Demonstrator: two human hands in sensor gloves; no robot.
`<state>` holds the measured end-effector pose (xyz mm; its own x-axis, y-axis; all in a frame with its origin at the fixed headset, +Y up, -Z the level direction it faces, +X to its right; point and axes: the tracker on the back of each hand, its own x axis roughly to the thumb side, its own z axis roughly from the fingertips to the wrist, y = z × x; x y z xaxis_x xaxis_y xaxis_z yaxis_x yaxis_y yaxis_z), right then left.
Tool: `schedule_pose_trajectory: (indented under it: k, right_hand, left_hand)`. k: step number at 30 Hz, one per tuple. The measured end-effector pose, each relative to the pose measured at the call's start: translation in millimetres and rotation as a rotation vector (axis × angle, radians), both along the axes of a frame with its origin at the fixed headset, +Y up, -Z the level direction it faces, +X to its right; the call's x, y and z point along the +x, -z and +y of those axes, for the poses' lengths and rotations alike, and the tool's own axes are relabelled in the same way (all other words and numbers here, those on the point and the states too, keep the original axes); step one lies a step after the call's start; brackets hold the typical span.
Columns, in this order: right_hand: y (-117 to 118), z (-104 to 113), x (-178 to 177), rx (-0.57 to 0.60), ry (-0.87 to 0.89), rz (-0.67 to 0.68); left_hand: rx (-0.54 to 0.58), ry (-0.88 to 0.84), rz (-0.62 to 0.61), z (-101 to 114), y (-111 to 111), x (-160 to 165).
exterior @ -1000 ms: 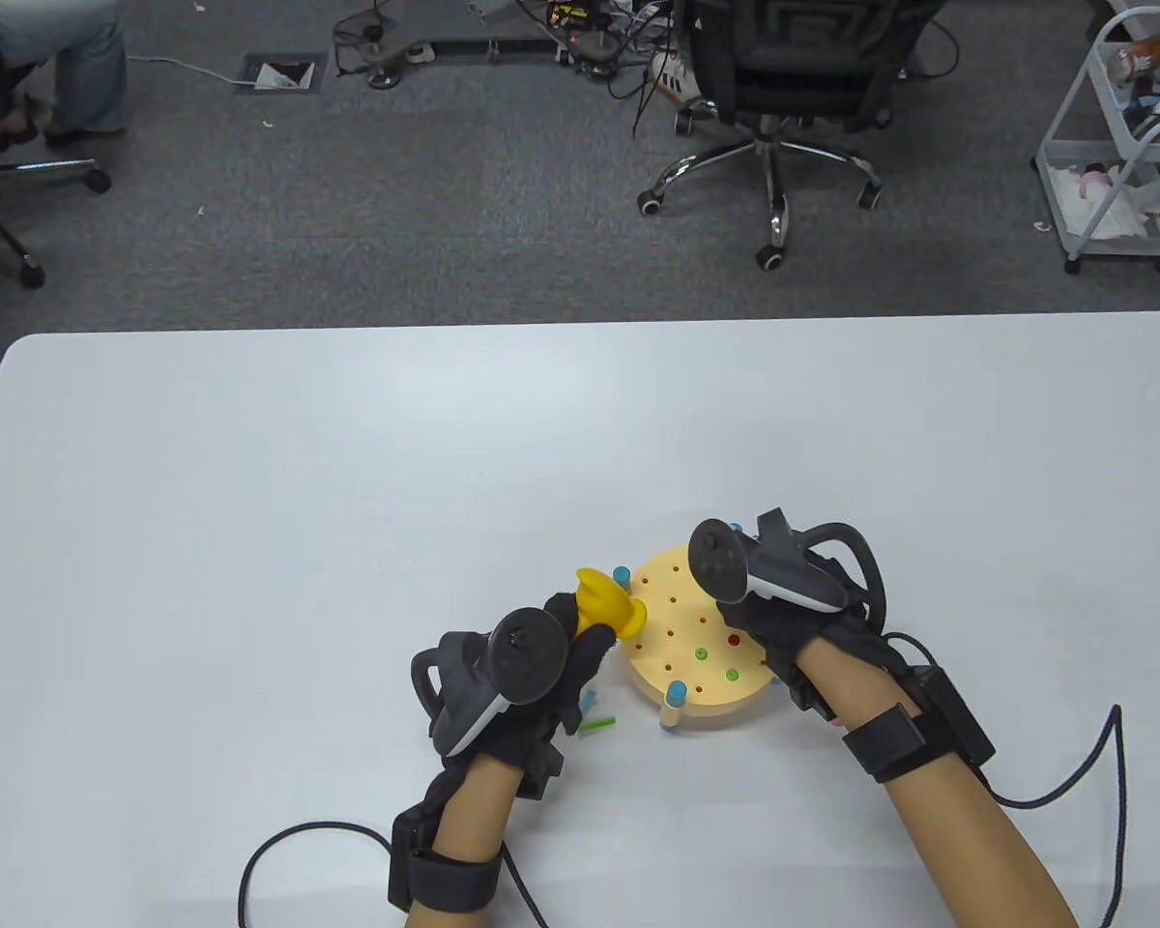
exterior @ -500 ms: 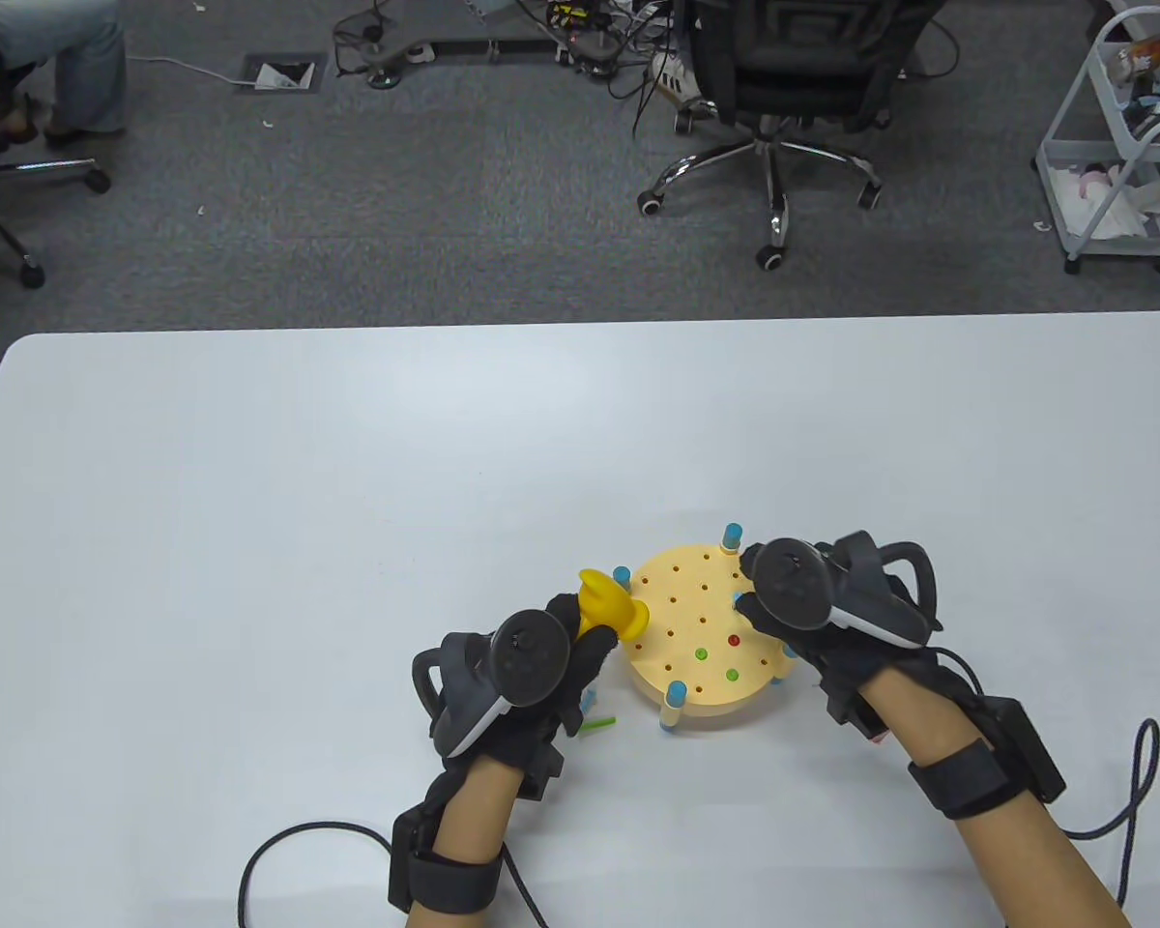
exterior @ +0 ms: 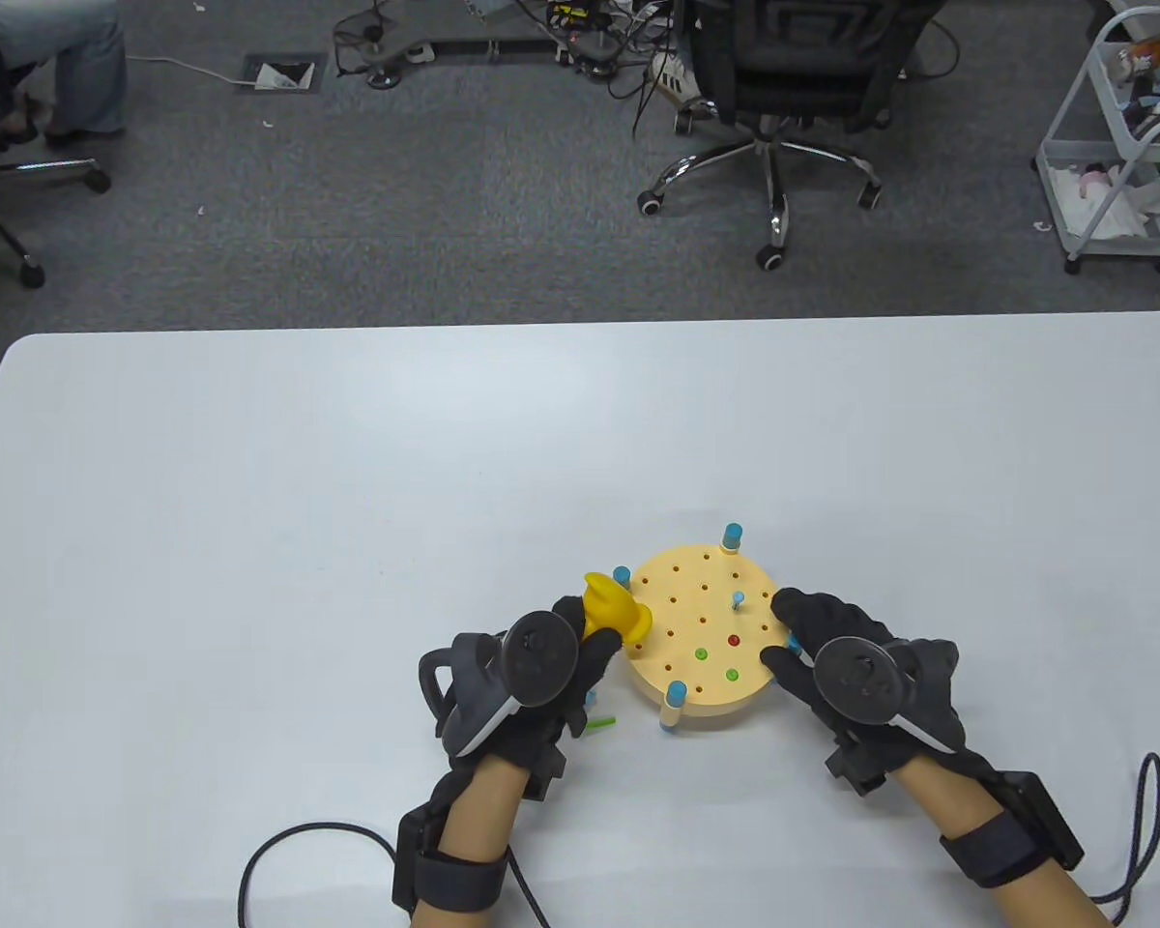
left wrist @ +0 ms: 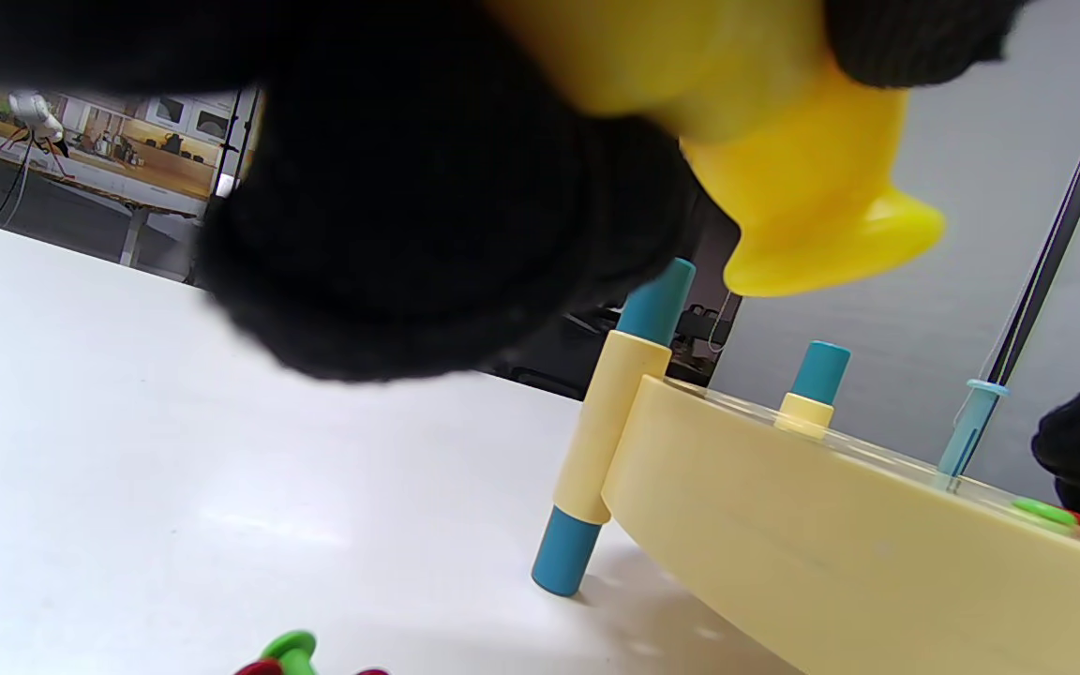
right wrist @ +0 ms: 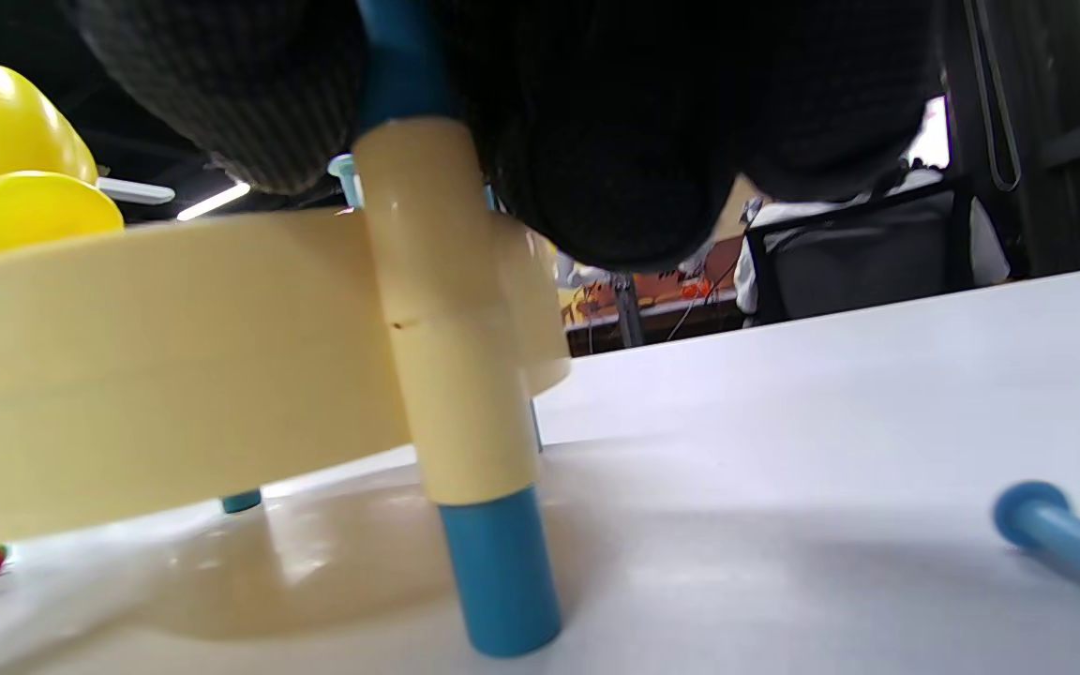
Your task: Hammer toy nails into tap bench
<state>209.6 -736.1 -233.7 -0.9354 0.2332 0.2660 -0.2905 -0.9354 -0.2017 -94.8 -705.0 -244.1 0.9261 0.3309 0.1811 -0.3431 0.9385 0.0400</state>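
Right hand (exterior: 855,672) has pulled back off tap bench (exterior: 701,633) to its right edge, fingers spread, holding nothing. Pale blue nail (exterior: 738,600) now stands exposed in board hole. Left hand (exterior: 532,677) unchanged, grips yellow hammer (exterior: 614,611) at board's left edge. Board rests on white bench (exterior: 348,503).

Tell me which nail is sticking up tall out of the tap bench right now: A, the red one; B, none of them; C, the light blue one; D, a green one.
C: the light blue nail stands well above the tap bench, while the red nail and green nails sit flush.
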Motion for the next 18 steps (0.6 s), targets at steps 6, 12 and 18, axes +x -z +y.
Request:
schedule_pose_trajectory:
  k: [6,12,18]
  right_hand:
    - [-2.1,-10.1,2.5,0.006,0.049,-0.008]
    - [-1.3,-15.4,4.6,-0.02,0.105,-0.012]
    - [-1.6,-15.1,3.8,-0.029,0.105,-0.01]
  left_hand:
    - [0.035,0.015,-0.043,3.8,-5.5,13.6]
    - [0.066,0.102,-0.098,13.6,-7.3,43.5]
    - [0.139,0.269,-0.086,46.6,9.6,84.2]
